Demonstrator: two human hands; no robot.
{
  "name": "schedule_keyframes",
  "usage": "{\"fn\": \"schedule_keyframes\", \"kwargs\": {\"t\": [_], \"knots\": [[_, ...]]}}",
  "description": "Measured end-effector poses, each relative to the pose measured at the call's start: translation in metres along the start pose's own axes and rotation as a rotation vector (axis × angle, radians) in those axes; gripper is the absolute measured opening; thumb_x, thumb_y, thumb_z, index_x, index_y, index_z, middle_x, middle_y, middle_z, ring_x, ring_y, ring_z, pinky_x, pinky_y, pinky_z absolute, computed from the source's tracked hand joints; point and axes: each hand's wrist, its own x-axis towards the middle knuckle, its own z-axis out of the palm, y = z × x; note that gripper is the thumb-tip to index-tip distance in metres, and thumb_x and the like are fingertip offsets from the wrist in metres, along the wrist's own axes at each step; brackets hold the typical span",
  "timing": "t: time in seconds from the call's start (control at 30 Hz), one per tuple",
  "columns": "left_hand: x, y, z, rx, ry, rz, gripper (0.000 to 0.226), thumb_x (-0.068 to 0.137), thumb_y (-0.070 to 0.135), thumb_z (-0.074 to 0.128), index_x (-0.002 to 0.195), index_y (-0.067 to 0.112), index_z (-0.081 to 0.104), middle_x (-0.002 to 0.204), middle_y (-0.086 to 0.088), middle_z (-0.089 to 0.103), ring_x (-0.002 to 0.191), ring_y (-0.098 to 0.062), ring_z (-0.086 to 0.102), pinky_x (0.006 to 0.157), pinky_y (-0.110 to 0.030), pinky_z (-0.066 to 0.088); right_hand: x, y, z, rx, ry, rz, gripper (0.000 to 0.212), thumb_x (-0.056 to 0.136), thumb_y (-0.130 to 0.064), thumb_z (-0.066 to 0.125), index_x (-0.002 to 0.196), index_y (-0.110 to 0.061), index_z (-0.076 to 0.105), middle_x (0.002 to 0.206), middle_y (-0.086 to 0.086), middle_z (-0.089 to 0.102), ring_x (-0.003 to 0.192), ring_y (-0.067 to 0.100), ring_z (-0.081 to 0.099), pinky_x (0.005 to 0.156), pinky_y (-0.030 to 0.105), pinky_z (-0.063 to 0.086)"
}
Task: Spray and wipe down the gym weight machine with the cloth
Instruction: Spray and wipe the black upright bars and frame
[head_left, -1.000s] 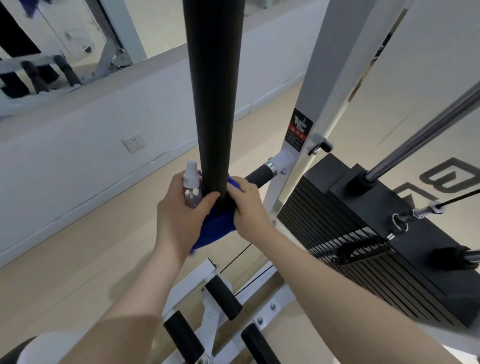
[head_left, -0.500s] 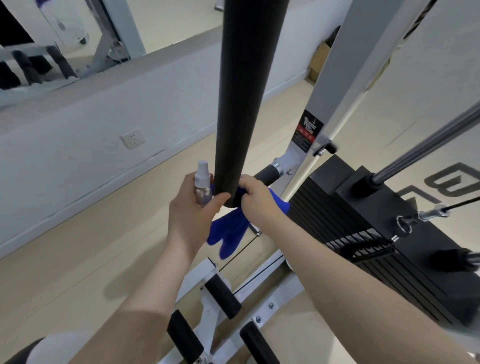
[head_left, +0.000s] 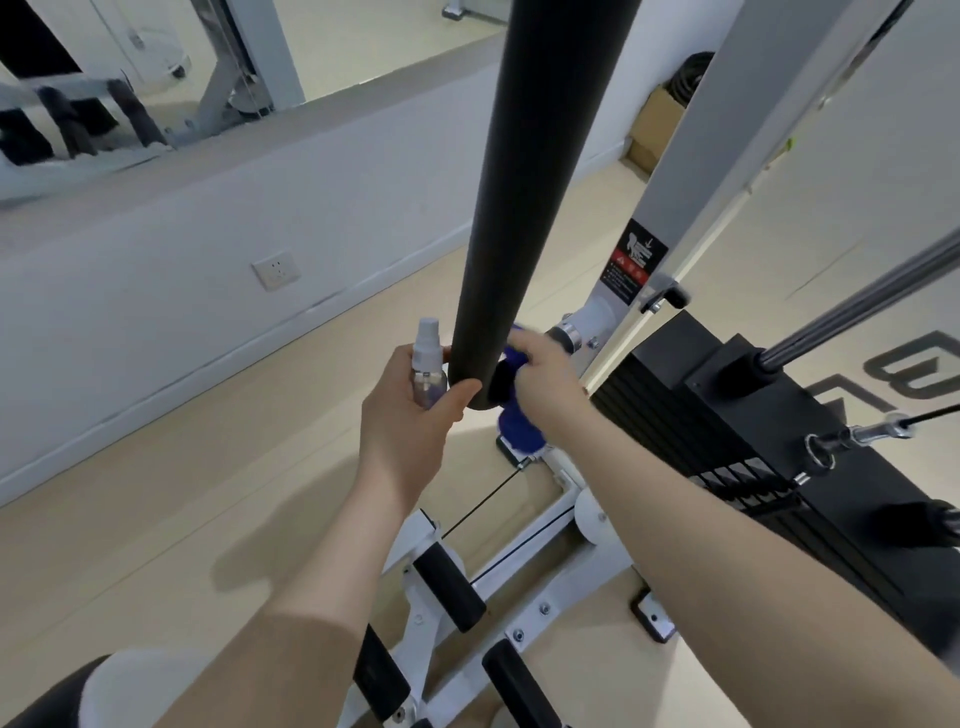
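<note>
Wiping the lower end of the black padded bar (head_left: 524, 208) on the weight machine. The left hand (head_left: 415, 415) is closed around a small spray bottle (head_left: 428, 371), its thumb braced on the bar's end. The right hand (head_left: 545, 379) clutches the blue cloth (head_left: 519, 421) just right of the bar's tip. Compared with 1 second earlier, the cloth has left the bar's front, opened and hung loose, and is now bunched at the tip; this suggests 1 pass has ended and regripping is under way. The weight stack (head_left: 753, 415) right of the bar appears unwiped.
</note>
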Motion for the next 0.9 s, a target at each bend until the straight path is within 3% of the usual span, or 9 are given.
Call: {"fn": "schedule_keyframes", "kwargs": {"t": [0.07,0.13,0.33,0.4,0.47,0.53,0.67,0.77,0.9], "knots": [[-0.001,0.003,-0.002,0.024,-0.005,-0.037,0.020,0.085,0.018,0.065,0.096,0.032,0.055,0.075,0.004,0.063,0.066,-0.012,0.060,0.057,-0.026,0.051,-0.023,-0.019,0.008,0.245,-0.085,0.114,0.043,0.090,0.005,0.036,0.089,-0.031,0.059,0.086,0.001,0.061,0.081,0.019,0.057,0.069,0.029,0.049],[-0.005,0.006,-0.004,-0.010,0.025,-0.081,0.018,0.086,0.019,0.062,0.100,0.029,0.058,0.074,0.002,0.064,0.063,-0.011,0.061,0.057,-0.028,0.050,-0.036,-0.037,0.003,0.538,-0.117,0.157,0.044,0.087,0.009,0.035,0.093,-0.024,0.063,0.092,0.006,0.062,0.086,0.023,0.058,0.068,0.030,0.050],[-0.012,0.034,-0.011,-0.074,0.055,0.020,0.012,0.087,0.015,0.061,0.093,0.025,0.057,0.067,0.000,0.060,0.054,-0.009,0.057,0.051,-0.025,0.048,-0.059,-0.075,-0.031,1.186,-0.271,-0.236,0.063,0.070,0.006,0.038,0.132,-0.003,0.048,0.139,0.022,0.043,0.129,0.040,0.041,0.108,0.051,0.033],[-0.013,0.036,-0.011,-0.098,0.039,0.035,0.012,0.087,0.013,0.062,0.094,0.022,0.057,0.066,-0.003,0.060,0.050,-0.009,0.057,0.051,-0.026,0.049,-0.064,-0.065,-0.025,0.869,-0.266,-0.345,0.075,0.066,0.009,0.039,0.137,-0.016,0.040,0.135,0.014,0.048,0.122,0.028,0.049,0.103,0.046,0.041],[-0.014,0.033,-0.010,-0.105,0.035,0.039,0.014,0.087,0.012,0.061,0.096,0.022,0.058,0.070,-0.009,0.061,0.051,-0.009,0.058,0.051,-0.024,0.049,-0.064,-0.045,-0.009,0.386,-0.135,-0.314,0.077,0.072,0.016,0.040,0.131,-0.033,0.033,0.107,0.000,0.059,0.093,0.007,0.062,0.082,0.028,0.054],[-0.016,0.030,-0.012,-0.108,0.033,0.037,0.015,0.087,0.012,0.060,0.097,0.023,0.058,0.073,-0.010,0.064,0.053,-0.007,0.058,0.051,-0.022,0.049,-0.060,-0.029,0.004,0.199,-0.106,-0.273,0.065,0.077,0.017,0.047,0.126,-0.024,0.033,0.088,-0.003,0.059,0.078,0.001,0.061,0.072,0.019,0.051],[-0.019,0.032,-0.019,-0.150,-0.003,0.021,0.017,0.088,0.009,0.058,0.098,0.022,0.059,0.072,-0.001,0.065,0.051,-0.007,0.055,0.049,-0.023,0.050,-0.055,-0.028,0.003,0.204,-0.113,-0.289,0.054,0.077,0.011,0.059,0.122,-0.009,0.037,0.088,-0.002,0.060,0.072,-0.006,0.061,0.062,0.010,0.048],[-0.021,0.035,-0.024,-0.172,0.025,0.038,0.009,0.090,0.016,0.057,0.093,0.024,0.058,0.060,0.002,0.059,0.048,-0.009,0.052,0.044,-0.023,0.045,-0.064,-0.056,-0.008,0.300,-0.053,-0.386,0.057,0.079,0.006,0.063,0.125,-0.014,0.034,0.103,0.000,0.059,0.077,-0.005,0.061,0.062,0.011,0.050],[-0.019,0.037,-0.027,-0.191,0.068,0.082,0.007,0.089,0.016,0.058,0.088,0.023,0.056,0.065,-0.001,0.059,0.051,-0.006,0.054,0.050,-0.018,0.045,-0.066,-0.081,0.000,0.392,0.152,-0.541,0.052,0.078,0.009,0.063,0.109,-0.024,0.037,0.090,-0.014,0.063,0.080,-0.003,0.062,0.070,0.015,0.052]]}}
